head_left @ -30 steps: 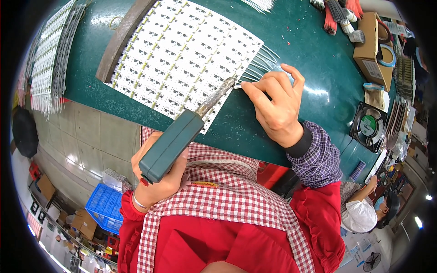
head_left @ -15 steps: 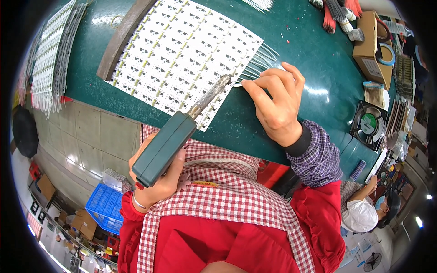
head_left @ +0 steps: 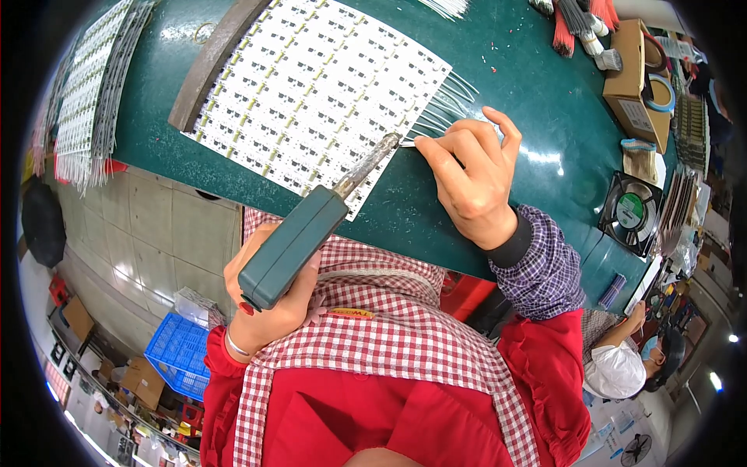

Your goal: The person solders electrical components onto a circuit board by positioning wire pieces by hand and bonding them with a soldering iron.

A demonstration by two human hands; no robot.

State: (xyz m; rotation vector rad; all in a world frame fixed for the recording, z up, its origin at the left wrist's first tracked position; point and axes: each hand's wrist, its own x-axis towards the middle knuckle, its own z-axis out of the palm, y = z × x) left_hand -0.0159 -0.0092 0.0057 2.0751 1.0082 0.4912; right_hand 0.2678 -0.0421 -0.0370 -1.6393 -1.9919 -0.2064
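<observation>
My left hand [head_left: 268,300] is closed round the dark green handle of a soldering gun [head_left: 294,247]. Its metal tip reaches the right edge of a white circuit board panel [head_left: 311,86] covered with rows of small black and yellowish parts. At that edge my right hand [head_left: 475,179] is closed, thumb and forefinger pinching a thin white wire [head_left: 410,142] close to the tip. Several more pale wires [head_left: 445,105] stick out from the same edge, farther from me. Whether the tip touches the joint is too small to tell.
A dark bar [head_left: 208,74] lies along the panel's left edge. Stacked panels with wires [head_left: 89,101] stand at the far left. On the right are a cardboard box [head_left: 634,89], a black fan [head_left: 629,212] and wire bundles [head_left: 576,23]. Beyond, a co-worker [head_left: 622,362] sits.
The soldering gun and my left hand have shifted slightly to the right, the tip now nearer my right fingers. The panel has moved a little. My right hand stays nearly still.
</observation>
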